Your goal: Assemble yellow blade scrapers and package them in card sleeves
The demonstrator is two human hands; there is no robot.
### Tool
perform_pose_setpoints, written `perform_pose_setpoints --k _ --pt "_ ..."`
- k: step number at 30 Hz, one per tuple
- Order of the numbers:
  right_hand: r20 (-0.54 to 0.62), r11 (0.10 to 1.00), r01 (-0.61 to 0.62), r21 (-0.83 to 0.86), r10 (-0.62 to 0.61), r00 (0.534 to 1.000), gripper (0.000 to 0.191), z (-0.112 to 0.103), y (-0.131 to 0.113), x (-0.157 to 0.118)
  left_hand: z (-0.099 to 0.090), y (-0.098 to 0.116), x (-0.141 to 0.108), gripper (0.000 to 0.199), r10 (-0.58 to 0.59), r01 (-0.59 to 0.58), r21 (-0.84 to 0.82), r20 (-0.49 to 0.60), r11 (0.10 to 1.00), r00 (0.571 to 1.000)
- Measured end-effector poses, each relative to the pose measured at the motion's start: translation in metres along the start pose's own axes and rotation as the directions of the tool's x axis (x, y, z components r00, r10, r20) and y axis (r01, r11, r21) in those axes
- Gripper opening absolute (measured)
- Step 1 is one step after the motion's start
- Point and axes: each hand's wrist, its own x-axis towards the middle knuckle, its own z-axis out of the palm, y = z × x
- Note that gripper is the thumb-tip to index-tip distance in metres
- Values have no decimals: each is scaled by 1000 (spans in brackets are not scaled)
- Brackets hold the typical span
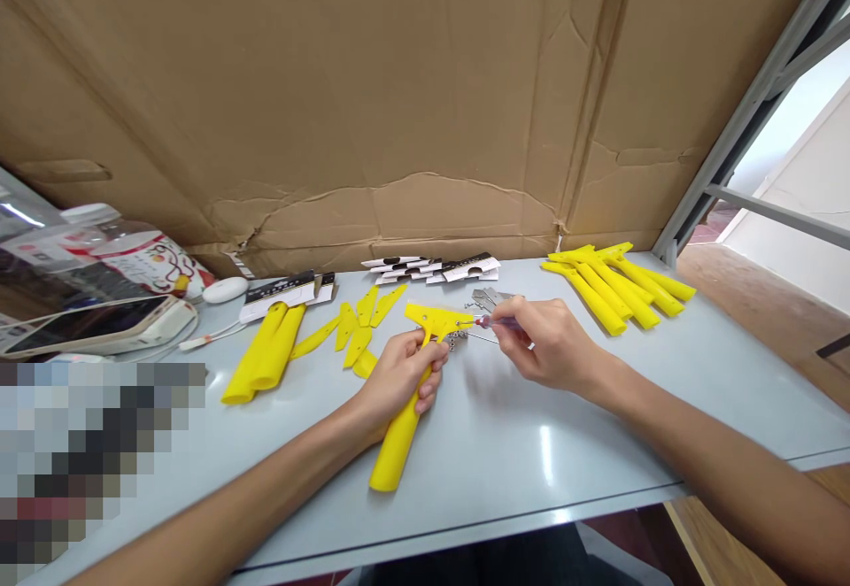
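A large sheet of creased brown cardboard [319, 99] stands upright behind a pale grey table [531, 471], its smooth laminate top catching a bright glare near the front edge. To the right, a grey metal frame [750, 117] rises beside a white wall [797, 196], above a wooden floor [763, 303]. A pixelated patch covers the lower left corner.

Along the table's back edge lie a phone [93, 325], a plastic bottle [126, 254], and a white mouse [226, 289]. Glossy yellow plastic dominates the rest: a bundle of handles [611, 289] lies at the right, and two more handles [262, 356] lie at the left. Between them are flat, tapered yellow pieces [355, 329] and a loose stack of printed cards [431, 267].

The left hand [398, 378] wraps firmly around a yellow scraper [402, 435], held just above the table, its long rounded handle angled toward the person and its wide head facing away. The right hand [544, 343] pinches a slim screwdriver [495, 322] narrowly between thumb and fingers, its tip at the scraper's head. Just beyond lie thin metal blades [491, 298] and small screws [452, 340].
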Motion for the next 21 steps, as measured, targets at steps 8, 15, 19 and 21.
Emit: perform_pose_setpoints --k 8,15,19,21 --pt "-92 979 -107 -175 92 992 37 0 2 1 -1 0 -2 37 -4 3 28 14 1000 1000" --pt "-119 999 -39 -28 35 992 7 -1 -4 1 -1 -3 0 35 -1 0 37 23 999 1000" --pt "-111 998 47 -48 -53 992 13 4 -2 1 0 -1 -1 35 -2 1 34 20 999 1000" --pt "-108 995 45 -87 -54 993 12 5 -1 0 0 -1 -2 36 -1 0 36 22 999 1000"
